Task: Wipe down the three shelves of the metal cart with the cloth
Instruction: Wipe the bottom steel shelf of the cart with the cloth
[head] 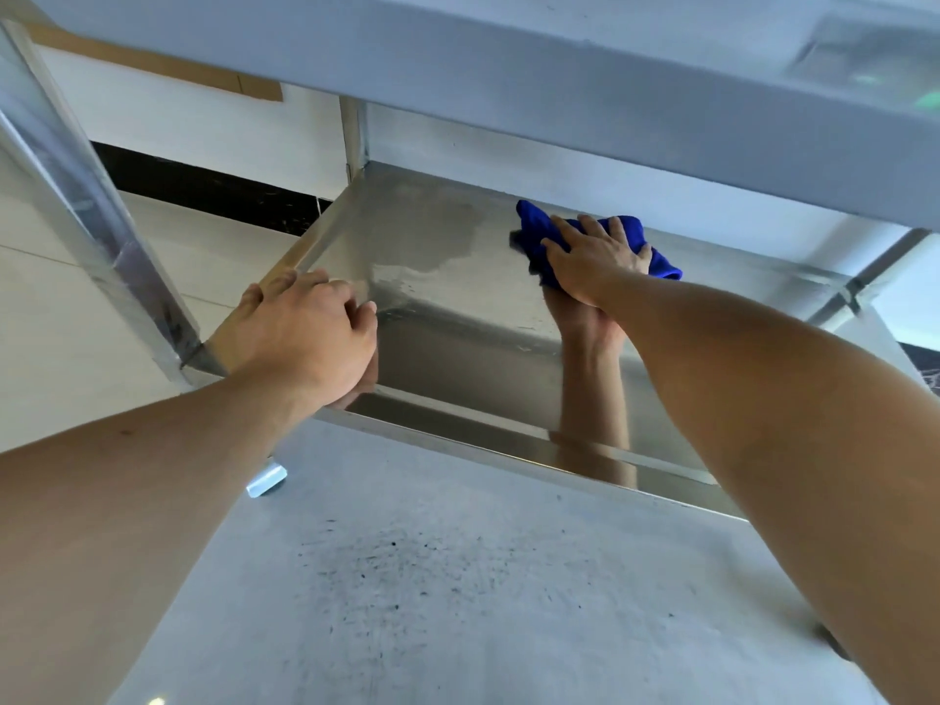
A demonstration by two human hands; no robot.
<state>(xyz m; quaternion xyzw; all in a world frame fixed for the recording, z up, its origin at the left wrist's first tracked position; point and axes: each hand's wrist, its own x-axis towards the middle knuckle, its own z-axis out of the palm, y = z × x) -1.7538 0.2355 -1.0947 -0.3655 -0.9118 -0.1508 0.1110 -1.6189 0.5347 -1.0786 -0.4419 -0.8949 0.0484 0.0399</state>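
Observation:
A shiny middle shelf [437, 256] of the metal cart fills the centre, with a wet patch near its left side. My right hand [595, 264] presses flat on a blue cloth [544, 231] at the shelf's far side, fingers spread over it. The left front corner of this shelf is gripped by my left hand [300, 338], fingers curled over the rim. Above, the top shelf [508, 84] overhangs. Below and nearer to me lies the bottom shelf [432, 577], dull and speckled with dark spots.
A metal corner post [86, 206] rises at the left, another post [356, 139] stands at the back. A white wall with a black skirting strip [203, 188] lies behind, and pale floor tiles [61, 323] show to the left.

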